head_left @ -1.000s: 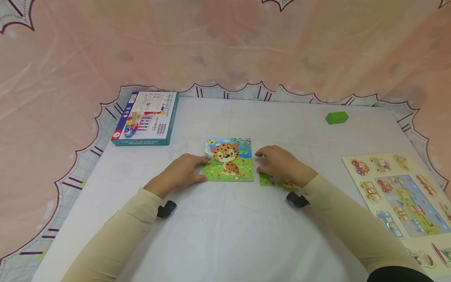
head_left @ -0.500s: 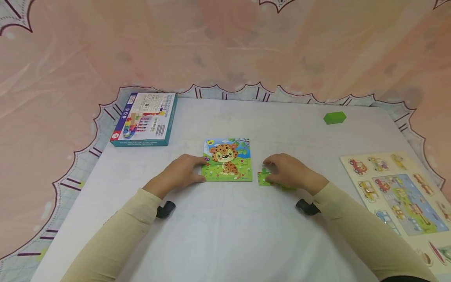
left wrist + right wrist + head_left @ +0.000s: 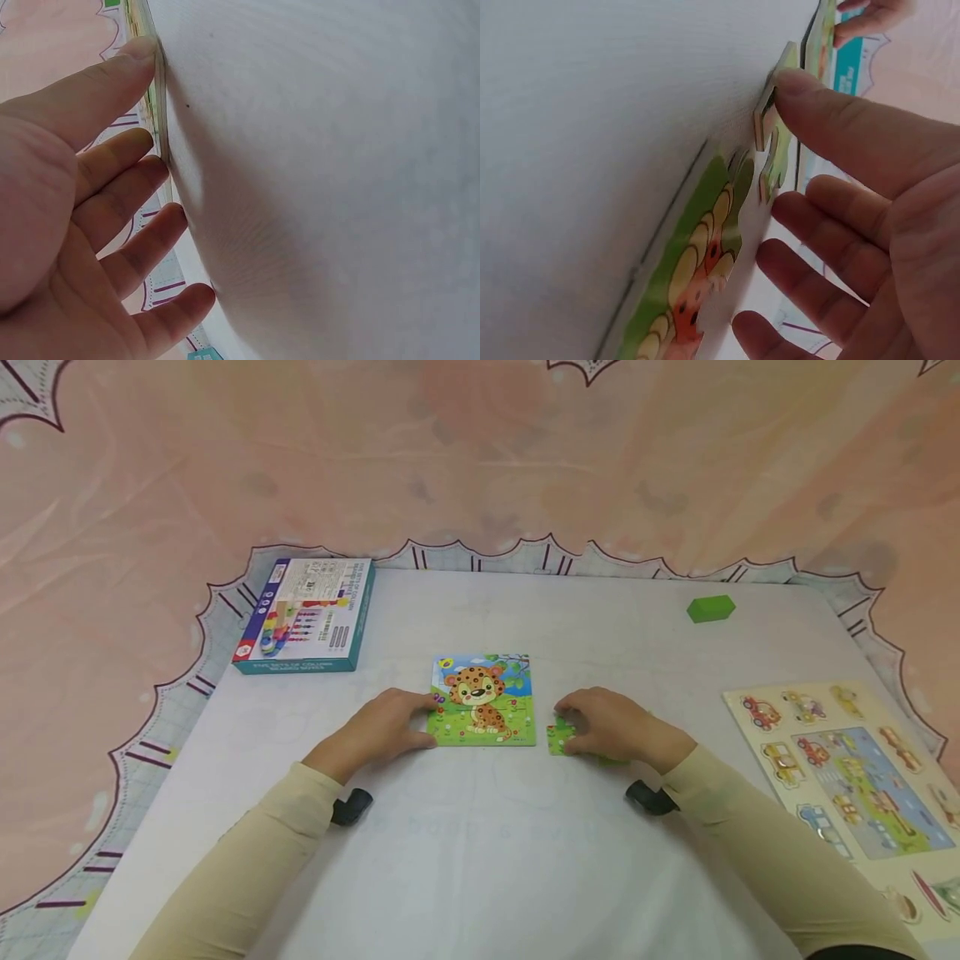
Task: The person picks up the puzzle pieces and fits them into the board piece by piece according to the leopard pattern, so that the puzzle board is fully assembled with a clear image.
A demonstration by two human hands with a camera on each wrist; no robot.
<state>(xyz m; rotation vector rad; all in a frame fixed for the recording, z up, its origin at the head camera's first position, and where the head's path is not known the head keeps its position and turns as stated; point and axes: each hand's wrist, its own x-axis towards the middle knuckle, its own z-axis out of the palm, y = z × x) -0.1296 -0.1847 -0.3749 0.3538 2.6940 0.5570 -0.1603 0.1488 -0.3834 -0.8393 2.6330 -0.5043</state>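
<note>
A square leopard puzzle [image 3: 486,689] lies mid-table, a seam running across its picture. My left hand [image 3: 382,731] touches its left edge with thumb and index finger; the other fingers are extended in the left wrist view. To the puzzle's right, my right hand [image 3: 618,727] pinches a small green puzzle piece [image 3: 556,740] between thumb and index finger, close over the table. In the right wrist view, another puzzle piece [image 3: 697,274] with orange leopard paws on green lies just beside that hand; the hand mostly covers it in the head view.
At the back left lies a teal-edged toy box [image 3: 307,614]. A green block [image 3: 711,608] sits at the back right. The cream peg board [image 3: 772,756] with vehicle pictures lies at the right, partly under the right forearm. Patterned cloth borders the white tabletop.
My right hand has shifted right and slightly nearer, away from the puzzle's edge, and its thumb and index finger have come together on the green piece. My left hand stays at the puzzle.
</note>
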